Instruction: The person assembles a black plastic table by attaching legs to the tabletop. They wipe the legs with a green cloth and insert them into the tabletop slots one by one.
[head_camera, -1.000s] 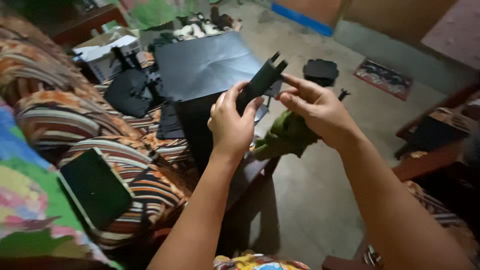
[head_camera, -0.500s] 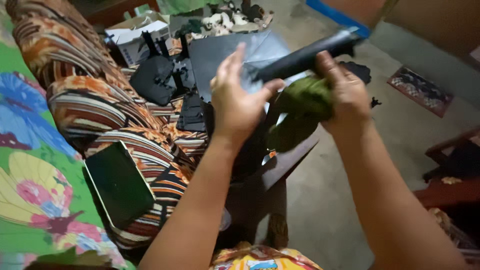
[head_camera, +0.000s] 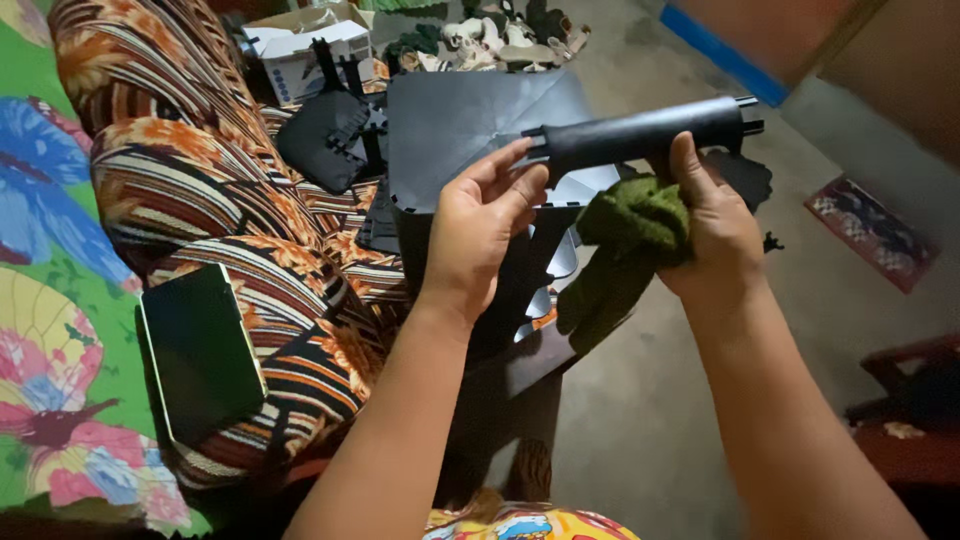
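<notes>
- Lying far left on the striped sofa cushion (head_camera: 250, 190), a dark tablet (head_camera: 200, 350) sits flat near the cushion's edge — a nudge from a knee or elbow could likely tip it to the floor.
- Resting further back on the sofa, a black flat part with pegs (head_camera: 335, 140) and a white cardboard box (head_camera: 300, 45) are well apart from the hands and look safe.
- Pinching one end of the black tube (head_camera: 640, 135), the left hand (head_camera: 480, 230) has its fingers narrowed onto the tube's left end, thumb beneath; the hold is by fingertips only, so the end could slip if the other hand pushes hard.
- Held level in the air between both hands, the tube hangs over a dark flat panel (head_camera: 470, 110) — a drop would probably strike the panel or roll off to the concrete floor (head_camera: 700, 400).
- Gripping the tube's right part, the right hand (head_camera: 715, 225) has its fingers curled around it with a green cloth (head_camera: 635, 225) bunched in the palm; the cloth hangs loose below and might snag on the small prongs at the tube's far right end.
</notes>
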